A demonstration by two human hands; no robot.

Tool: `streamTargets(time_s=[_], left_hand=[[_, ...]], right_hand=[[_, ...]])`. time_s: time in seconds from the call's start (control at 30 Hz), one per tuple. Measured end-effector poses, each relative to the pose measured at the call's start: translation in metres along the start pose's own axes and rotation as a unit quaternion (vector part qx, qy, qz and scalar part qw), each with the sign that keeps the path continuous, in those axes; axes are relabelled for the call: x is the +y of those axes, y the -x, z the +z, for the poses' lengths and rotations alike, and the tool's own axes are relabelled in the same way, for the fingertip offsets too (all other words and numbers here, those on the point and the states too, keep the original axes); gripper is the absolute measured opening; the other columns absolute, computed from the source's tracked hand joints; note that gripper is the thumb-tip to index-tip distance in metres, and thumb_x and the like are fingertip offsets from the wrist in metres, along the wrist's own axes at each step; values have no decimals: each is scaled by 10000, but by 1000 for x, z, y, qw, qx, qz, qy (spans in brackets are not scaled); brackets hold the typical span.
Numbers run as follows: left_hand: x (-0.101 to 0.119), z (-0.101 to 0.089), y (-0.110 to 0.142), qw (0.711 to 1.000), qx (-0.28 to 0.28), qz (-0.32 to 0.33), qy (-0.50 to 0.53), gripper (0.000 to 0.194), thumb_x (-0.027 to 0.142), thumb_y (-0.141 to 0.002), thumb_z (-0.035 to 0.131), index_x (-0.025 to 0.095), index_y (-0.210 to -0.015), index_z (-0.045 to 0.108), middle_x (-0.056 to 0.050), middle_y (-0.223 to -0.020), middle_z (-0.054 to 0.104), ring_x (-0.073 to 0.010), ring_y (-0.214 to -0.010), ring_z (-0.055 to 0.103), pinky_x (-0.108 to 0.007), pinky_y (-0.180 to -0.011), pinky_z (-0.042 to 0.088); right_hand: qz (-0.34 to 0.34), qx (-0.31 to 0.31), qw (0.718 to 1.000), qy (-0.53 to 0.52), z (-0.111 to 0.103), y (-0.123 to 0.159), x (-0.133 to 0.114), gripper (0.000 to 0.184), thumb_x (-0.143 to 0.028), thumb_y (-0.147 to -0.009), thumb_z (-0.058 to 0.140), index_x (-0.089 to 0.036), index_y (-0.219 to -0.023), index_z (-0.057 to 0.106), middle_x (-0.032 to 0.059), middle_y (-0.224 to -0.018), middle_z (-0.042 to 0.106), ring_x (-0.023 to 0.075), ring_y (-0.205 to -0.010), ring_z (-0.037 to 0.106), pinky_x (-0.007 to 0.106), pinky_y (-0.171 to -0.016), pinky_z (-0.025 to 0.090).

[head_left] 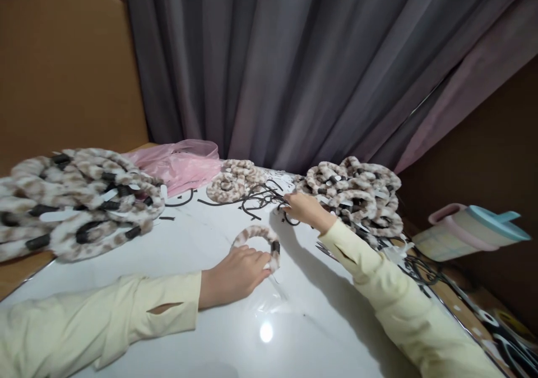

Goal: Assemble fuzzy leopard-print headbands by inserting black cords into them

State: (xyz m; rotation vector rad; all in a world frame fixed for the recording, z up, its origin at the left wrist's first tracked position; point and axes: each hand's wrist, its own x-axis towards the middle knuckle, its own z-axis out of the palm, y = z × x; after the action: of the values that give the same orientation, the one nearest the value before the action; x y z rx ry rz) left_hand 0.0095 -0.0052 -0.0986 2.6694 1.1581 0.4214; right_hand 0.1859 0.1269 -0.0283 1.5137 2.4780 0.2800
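Observation:
My left hand (pixel 237 274) is closed on the lower part of a fluffy ring (pixel 254 232), white with brown spots. A short black band (pixel 276 247) wraps the ring's right side, and a clear plastic tail lies on the table below it. Farther back, my right hand (pixel 306 209) reaches to a loose heap of thin black strips (pixel 258 200). Its fingers are bent together at the heap's right edge; what they pinch, if anything, is hidden. Just below the right wrist, the metal tips of a pointed tool (pixel 325 249) show from under the sleeve.
Fluffy rings are piled at the left (pixel 101 199) and at the right (pixel 361 193), with a smaller group (pixel 235 181) at the back. A pink plastic bag (pixel 180 165) lies behind the white table (pixel 202 344). At right stands a tilted tumbler (pixel 458 235); scissors (pixel 490 319) lie near the edge.

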Motion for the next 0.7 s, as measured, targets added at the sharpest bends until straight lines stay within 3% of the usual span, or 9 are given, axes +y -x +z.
streamTargets(time_s=[0.03,0.17,0.33,0.53,0.6,0.7], left_hand=[[0,0,0,1000,0,4,-1,254,265,-930,316,125,-915,528,-96,-857,634,-228,-803,581,-348,-722,409],[0,-1,0,1000,-2,21,-14,246,235,-929,307,124,-914,526,-95,-865,639,-220,-790,585,-338,-716,411],[-1,1,0,998,9,49,-39,249,227,-925,309,110,-957,526,-106,-893,640,-227,-797,591,-346,-728,412],[-4,1,0,998,12,51,-43,251,255,-923,316,122,-963,524,-94,-860,645,-208,-784,594,-321,-731,415],[-4,1,0,998,17,55,-40,246,258,-921,319,125,-948,524,-95,-853,646,-208,-779,597,-322,-729,419],[-5,1,0,998,22,58,-18,234,285,-909,349,135,-947,525,-94,-853,649,-218,-781,603,-332,-729,427]], right_hand=[[-12,3,1000,-3,0,-15,-2,290,-333,-901,496,-157,-1126,542,81,-1109,581,185,-951,584,381,-814,486],[-88,-24,996,-24,1,-64,-5,312,-318,-887,525,-155,-1153,525,80,-1152,551,192,-971,572,396,-813,496],[-102,-29,993,-51,0,-92,-7,307,-320,-885,529,-154,-1143,533,76,-1147,554,196,-972,573,386,-814,495],[-59,49,987,-139,-34,-89,9,257,-302,-879,540,-159,-1091,561,68,-1095,583,178,-938,587,360,-793,501],[-50,101,975,-190,-54,-79,17,121,-194,-818,597,-111,-903,619,89,-929,660,187,-889,620,286,-793,482],[-51,163,944,-281,-85,-53,26,119,-147,-838,512,-118,-935,576,79,-877,691,148,-781,656,243,-716,495]])
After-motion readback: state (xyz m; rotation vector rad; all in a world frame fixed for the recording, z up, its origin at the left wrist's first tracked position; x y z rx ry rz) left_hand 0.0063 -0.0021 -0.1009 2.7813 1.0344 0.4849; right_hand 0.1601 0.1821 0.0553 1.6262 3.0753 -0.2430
